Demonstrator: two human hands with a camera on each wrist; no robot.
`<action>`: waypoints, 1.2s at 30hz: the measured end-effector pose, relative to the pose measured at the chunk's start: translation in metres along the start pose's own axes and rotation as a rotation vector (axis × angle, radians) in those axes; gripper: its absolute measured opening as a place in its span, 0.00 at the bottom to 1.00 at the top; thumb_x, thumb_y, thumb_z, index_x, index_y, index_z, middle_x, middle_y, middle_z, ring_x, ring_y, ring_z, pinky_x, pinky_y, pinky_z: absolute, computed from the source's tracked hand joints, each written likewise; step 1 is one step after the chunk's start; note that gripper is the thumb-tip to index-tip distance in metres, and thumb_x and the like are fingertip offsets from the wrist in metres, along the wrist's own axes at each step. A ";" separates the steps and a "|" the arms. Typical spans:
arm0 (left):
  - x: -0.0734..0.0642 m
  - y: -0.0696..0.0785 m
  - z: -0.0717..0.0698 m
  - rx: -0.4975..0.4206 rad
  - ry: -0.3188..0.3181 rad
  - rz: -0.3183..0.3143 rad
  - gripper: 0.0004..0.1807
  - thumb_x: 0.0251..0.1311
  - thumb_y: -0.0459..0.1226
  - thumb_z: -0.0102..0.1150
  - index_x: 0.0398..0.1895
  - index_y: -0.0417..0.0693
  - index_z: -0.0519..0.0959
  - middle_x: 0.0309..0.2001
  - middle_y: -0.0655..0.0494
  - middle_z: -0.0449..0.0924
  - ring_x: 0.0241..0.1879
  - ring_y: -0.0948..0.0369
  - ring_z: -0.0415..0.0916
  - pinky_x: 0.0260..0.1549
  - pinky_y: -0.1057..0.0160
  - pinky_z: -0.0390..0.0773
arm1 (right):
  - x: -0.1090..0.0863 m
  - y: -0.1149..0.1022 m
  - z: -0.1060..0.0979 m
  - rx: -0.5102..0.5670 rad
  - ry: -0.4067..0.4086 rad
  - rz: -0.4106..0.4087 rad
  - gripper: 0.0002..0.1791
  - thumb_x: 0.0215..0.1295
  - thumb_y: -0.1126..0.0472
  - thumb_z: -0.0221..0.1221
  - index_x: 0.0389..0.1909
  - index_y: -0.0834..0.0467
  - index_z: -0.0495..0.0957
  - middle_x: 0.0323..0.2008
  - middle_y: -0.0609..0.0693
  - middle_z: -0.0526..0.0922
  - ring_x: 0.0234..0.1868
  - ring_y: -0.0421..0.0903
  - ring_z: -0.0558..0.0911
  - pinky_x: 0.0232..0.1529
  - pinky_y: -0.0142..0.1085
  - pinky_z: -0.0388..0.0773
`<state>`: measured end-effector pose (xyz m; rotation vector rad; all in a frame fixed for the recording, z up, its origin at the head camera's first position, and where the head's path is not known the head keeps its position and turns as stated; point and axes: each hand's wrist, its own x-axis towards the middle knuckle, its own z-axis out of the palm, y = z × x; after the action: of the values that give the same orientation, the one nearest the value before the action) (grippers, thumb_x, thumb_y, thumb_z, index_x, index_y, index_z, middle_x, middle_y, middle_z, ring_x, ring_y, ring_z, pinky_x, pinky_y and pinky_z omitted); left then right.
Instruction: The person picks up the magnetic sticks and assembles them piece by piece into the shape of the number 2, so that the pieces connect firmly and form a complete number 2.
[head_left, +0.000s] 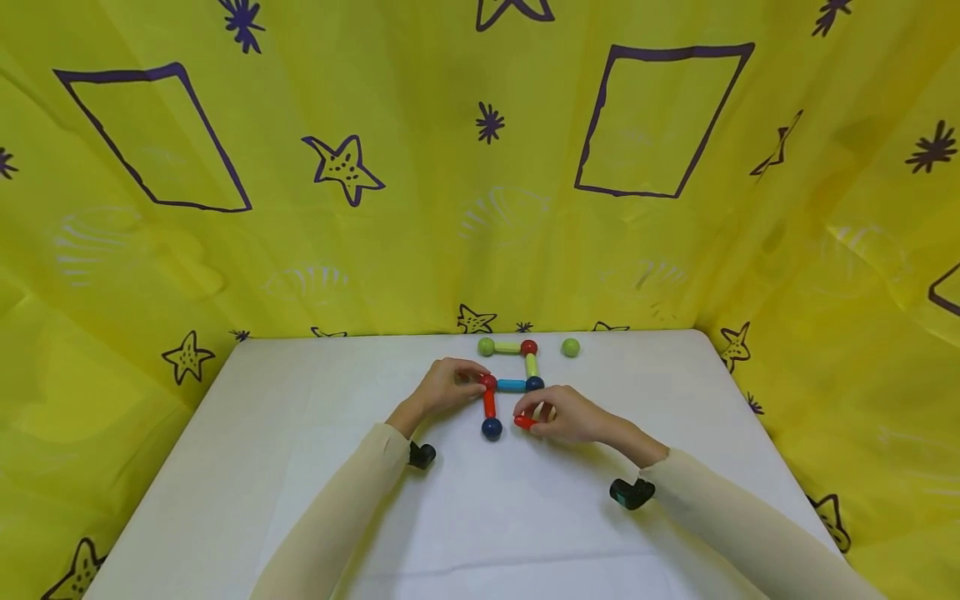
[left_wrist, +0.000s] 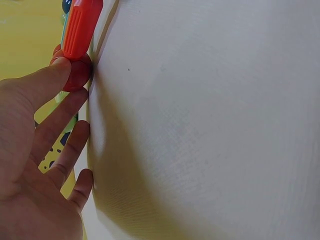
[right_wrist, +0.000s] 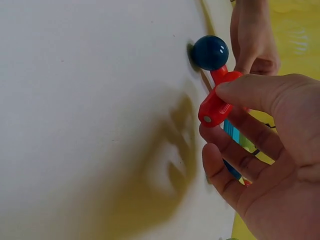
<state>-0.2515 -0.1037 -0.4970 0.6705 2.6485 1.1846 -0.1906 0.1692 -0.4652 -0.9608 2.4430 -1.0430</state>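
Thumb and fingers of my left hand pinch a red ball at a corner of a magnetic rod-and-ball figure. From that ball a red rod runs toward me to a dark blue ball. A light blue rod goes right to a second dark blue ball. Beyond it, a yellow-green rod leads up to another red ball. My right hand holds a separate red rod between thumb and fingers, its silvery end showing in the right wrist view.
At the figure's far end, a yellow-green rod joins a green ball. A loose green ball lies to the right, near the back edge of the white table. Yellow patterned curtain surrounds the back and sides.
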 end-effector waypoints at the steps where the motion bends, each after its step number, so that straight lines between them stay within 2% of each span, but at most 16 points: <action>1: 0.000 0.000 0.000 -0.002 0.000 -0.002 0.14 0.64 0.38 0.70 0.52 0.50 0.88 0.43 0.59 0.88 0.45 0.59 0.79 0.54 0.55 0.78 | 0.002 0.000 -0.001 -0.005 -0.004 -0.004 0.14 0.66 0.68 0.67 0.52 0.58 0.84 0.43 0.44 0.86 0.37 0.43 0.81 0.40 0.33 0.81; 8: 0.001 -0.001 0.000 0.002 0.000 0.011 0.14 0.64 0.38 0.70 0.52 0.50 0.88 0.43 0.59 0.88 0.44 0.59 0.79 0.53 0.55 0.78 | 0.011 0.001 0.001 -0.001 -0.037 0.000 0.13 0.66 0.68 0.66 0.51 0.57 0.85 0.42 0.44 0.86 0.37 0.45 0.80 0.43 0.34 0.80; 13: 0.001 -0.002 0.000 0.000 -0.002 0.025 0.14 0.65 0.38 0.70 0.53 0.50 0.88 0.44 0.58 0.88 0.44 0.59 0.79 0.53 0.55 0.78 | 0.015 0.005 0.007 -0.006 -0.047 0.017 0.13 0.66 0.68 0.67 0.50 0.55 0.86 0.41 0.43 0.86 0.36 0.43 0.78 0.41 0.33 0.79; 24: 0.002 -0.005 0.001 0.023 0.020 0.058 0.13 0.63 0.37 0.71 0.51 0.50 0.88 0.41 0.59 0.88 0.42 0.61 0.81 0.51 0.58 0.79 | 0.021 0.006 0.016 -0.052 -0.043 0.023 0.15 0.66 0.69 0.66 0.50 0.51 0.86 0.41 0.44 0.85 0.36 0.43 0.77 0.40 0.34 0.77; 36: 0.001 -0.006 0.001 -0.008 0.018 0.051 0.14 0.63 0.38 0.71 0.52 0.49 0.88 0.42 0.59 0.88 0.43 0.61 0.81 0.52 0.56 0.79 | 0.020 0.005 0.019 -0.044 -0.018 0.020 0.13 0.64 0.69 0.67 0.47 0.53 0.86 0.42 0.44 0.87 0.39 0.43 0.78 0.43 0.34 0.78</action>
<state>-0.2543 -0.1058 -0.5020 0.7332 2.6551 1.2198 -0.1980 0.1482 -0.4822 -0.9537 2.4660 -0.9736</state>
